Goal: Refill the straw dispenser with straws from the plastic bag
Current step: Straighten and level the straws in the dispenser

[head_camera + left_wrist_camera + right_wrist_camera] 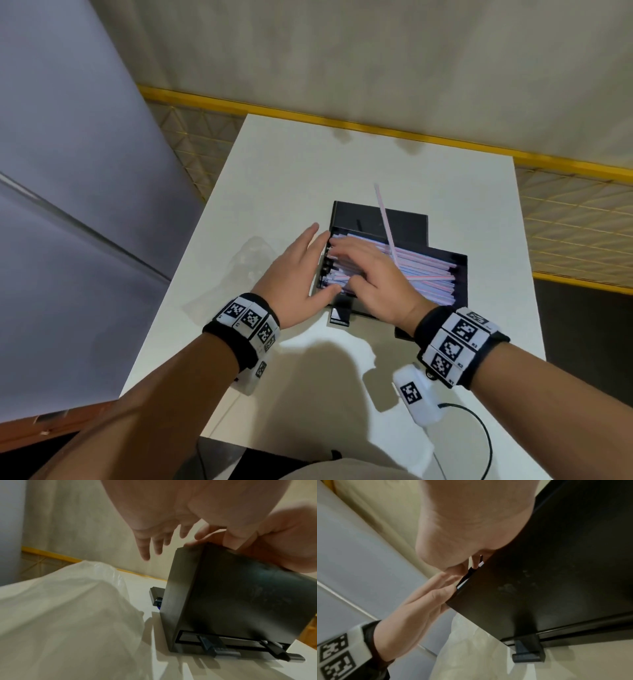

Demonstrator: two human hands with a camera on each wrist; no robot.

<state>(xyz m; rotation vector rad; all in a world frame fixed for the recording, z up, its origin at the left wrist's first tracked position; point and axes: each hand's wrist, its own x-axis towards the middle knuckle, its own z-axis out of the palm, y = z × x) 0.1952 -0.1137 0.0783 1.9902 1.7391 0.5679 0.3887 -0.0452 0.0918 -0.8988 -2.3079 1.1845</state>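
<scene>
Left hand (295,270): my fingers flat against the straw dispenser's (442,263) nine-o'clock wall.
Right hand (373,274): my fingers spread, pressing the straws (421,270).

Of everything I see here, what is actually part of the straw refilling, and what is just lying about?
Part of the job:
straw dispenser
straws
stray straw sticking up
plastic bag
left hand against the dispenser's side
right hand pressing on the straws

Just there:
white table
cable
</scene>
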